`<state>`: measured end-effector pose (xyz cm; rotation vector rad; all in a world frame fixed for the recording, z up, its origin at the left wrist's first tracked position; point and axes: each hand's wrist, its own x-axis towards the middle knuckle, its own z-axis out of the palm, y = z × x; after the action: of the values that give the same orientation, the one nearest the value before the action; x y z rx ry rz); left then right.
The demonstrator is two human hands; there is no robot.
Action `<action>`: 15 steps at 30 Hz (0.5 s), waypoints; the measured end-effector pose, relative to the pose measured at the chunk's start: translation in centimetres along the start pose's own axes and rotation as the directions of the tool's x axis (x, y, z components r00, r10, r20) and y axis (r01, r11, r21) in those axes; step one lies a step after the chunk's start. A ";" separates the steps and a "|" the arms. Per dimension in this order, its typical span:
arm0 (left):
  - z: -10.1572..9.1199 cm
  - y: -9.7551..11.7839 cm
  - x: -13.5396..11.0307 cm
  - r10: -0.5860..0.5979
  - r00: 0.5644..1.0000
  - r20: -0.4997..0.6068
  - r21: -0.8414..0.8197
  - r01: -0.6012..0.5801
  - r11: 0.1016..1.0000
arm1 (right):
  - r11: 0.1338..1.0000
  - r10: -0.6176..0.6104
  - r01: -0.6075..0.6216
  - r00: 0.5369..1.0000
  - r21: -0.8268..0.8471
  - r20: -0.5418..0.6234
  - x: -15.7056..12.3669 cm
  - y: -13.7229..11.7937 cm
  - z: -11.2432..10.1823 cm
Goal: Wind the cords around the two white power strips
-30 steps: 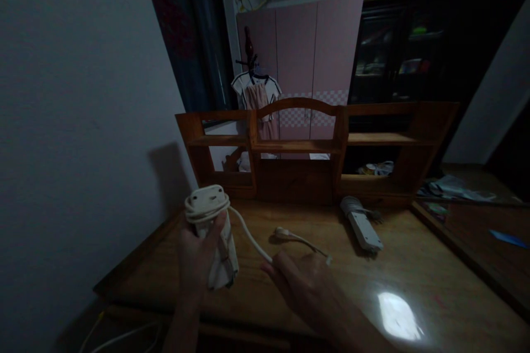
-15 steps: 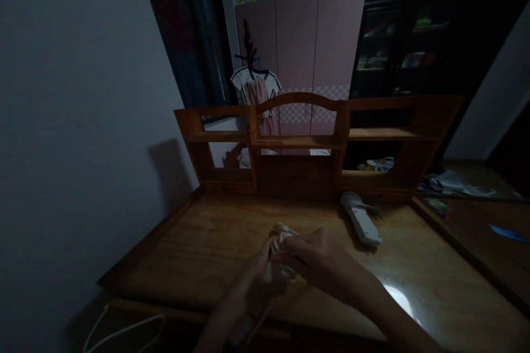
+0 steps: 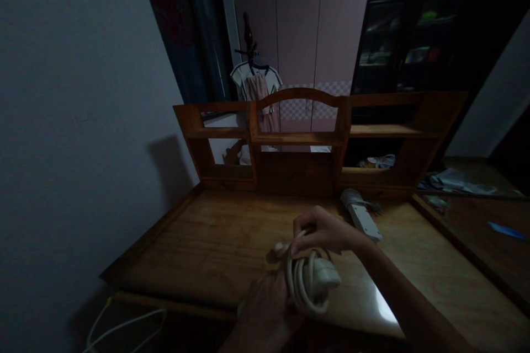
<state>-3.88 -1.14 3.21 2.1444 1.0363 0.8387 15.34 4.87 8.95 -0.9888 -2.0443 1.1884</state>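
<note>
My left hand (image 3: 269,306) is closed around a bundle of coiled white cord (image 3: 304,287) above the front part of the wooden desk (image 3: 207,237). A white block-shaped end (image 3: 327,273), perhaps a plug or socket, sticks out of the coil on the right. My right hand (image 3: 323,230) pinches a strand of the cord just above the loops. A small pale rounded piece (image 3: 280,250) shows left of the right fingertips; whether it belongs to the cord I cannot tell. Behind my right hand lies a white power strip (image 3: 364,222) with its cord wound around one end.
A wooden shelf unit (image 3: 296,140) stands along the desk's far edge. A wall (image 3: 83,121) borders the left side. A thin white cable (image 3: 124,328) hangs at the lower left. On the right, a blue item (image 3: 507,230) lies on another wooden surface.
The bundle has turned and come right and nearer, so its loops and block-shaped end now show. My right hand has risen from around the bundle to a strand above it.
</note>
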 end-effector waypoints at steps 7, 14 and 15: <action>1.7 -1.5 0.0 0.256 0.926 -0.277 0.329 -0.159 0.931 | 0.996 0.029 -0.030 0.999 0.088 0.022 0.5 1.5 -0.5; 1.0 -2.1 0.3 0.449 0.819 -0.357 0.478 -0.253 0.841 | 0.993 0.008 -0.006 1.000 0.119 -0.014 -0.1 2.2 -0.2; 1.0 -2.0 0.4 0.450 0.798 -0.401 0.488 -0.230 0.842 | 0.993 0.007 -0.003 1.000 0.121 -0.027 -0.2 2.4 -0.1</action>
<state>-3.84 -0.04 1.19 2.6054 1.1643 1.5417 16.29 5.56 6.85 -0.9471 -1.9253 1.2785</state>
